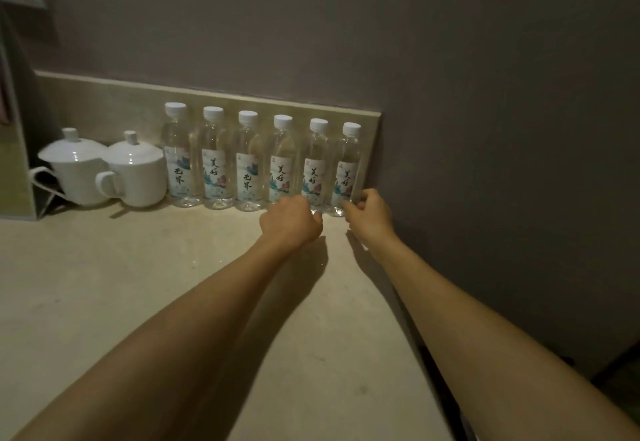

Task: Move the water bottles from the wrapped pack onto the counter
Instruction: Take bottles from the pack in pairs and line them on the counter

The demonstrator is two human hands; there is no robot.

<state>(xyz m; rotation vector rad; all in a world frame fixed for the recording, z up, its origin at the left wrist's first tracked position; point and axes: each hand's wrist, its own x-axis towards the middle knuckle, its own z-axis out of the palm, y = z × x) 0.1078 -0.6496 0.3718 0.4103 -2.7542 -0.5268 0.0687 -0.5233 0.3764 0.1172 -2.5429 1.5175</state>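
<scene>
Several clear water bottles with white caps and printed labels stand in a row on the beige counter (173, 284), against the low backsplash. My right hand (369, 215) pinches the base of the rightmost bottle (347, 167), which stands at the row's end by the wall corner. My left hand (291, 220) is curled with its back towards me, and it covers the base of the fourth bottle (282, 160). Its knuckles reach the foot of the fifth bottle (316, 163). The left fingers are hidden, so any grip cannot be made out. No wrapped pack is in view.
Two white lidded cups (136, 174) stand left of the bottle row, touching it. A dark upright panel (14, 149) with a thin wire stand sits at the far left. The grey wall (485, 129) bounds the counter on the right, where its edge drops away.
</scene>
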